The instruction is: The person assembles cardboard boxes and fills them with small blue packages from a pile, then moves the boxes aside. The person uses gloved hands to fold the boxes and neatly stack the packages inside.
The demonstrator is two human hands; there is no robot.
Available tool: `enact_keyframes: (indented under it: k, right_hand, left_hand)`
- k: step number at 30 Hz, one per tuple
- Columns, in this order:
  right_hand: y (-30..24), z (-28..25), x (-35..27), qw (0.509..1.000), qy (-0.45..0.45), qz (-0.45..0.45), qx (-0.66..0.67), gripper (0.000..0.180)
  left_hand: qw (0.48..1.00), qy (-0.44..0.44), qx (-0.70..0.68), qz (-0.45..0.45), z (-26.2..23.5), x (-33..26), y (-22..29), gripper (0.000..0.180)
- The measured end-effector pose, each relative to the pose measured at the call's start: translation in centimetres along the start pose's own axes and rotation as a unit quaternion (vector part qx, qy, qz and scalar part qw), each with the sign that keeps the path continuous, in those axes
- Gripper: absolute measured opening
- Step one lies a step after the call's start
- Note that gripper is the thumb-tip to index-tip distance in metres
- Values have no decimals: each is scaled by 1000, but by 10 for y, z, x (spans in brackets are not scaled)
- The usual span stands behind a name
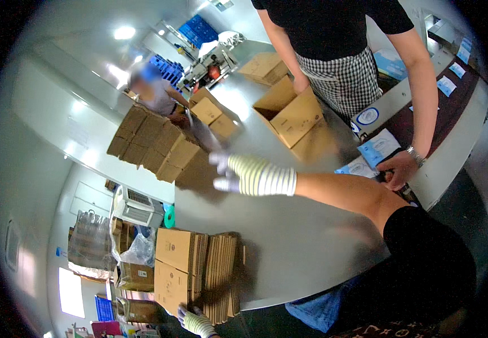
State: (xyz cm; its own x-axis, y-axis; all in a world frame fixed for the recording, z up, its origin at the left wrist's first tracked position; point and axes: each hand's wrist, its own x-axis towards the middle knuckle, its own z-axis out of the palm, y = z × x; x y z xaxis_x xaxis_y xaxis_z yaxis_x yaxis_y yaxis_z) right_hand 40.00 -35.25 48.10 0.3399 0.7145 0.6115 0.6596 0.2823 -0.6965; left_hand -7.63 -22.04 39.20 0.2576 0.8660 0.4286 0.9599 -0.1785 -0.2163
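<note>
My right hand (253, 176), in a white and yellow-green striped glove with grey fingertips, is held out over the grey metal table (289, 236). Its fingers are spread and hold nothing. At the lower left, my left hand (196, 323) in a matching glove is at the bottom corner of a flattened cardboard box (172, 287), fingers against its edge. This box stands upright at the front of a stack of folded cardboard boxes (221, 276). Ahead of my right hand lies another pile of flattened cardboard (154, 141).
Across the table a co-worker in a checked apron (340, 81) touches an open cardboard box (294, 115) and reaches toward blue-and-white packets (379, 147) by a dark conveyor belt (447, 112). Farther left, another person (159, 96) stands near a cardboard box (213, 115).
</note>
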Motion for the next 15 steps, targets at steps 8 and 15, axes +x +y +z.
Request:
enact_keyframes:
  k: [8,15]
  right_hand:
    - [77,93,-178,877,-441,63,-182,76]
    - [111,116,-245,895,-347,-47,-275,67]
  left_hand:
    - [983,-19,-132,-130,27,10,-21,64]
    - [953,-11,-302,-25,18,8,-39,41]
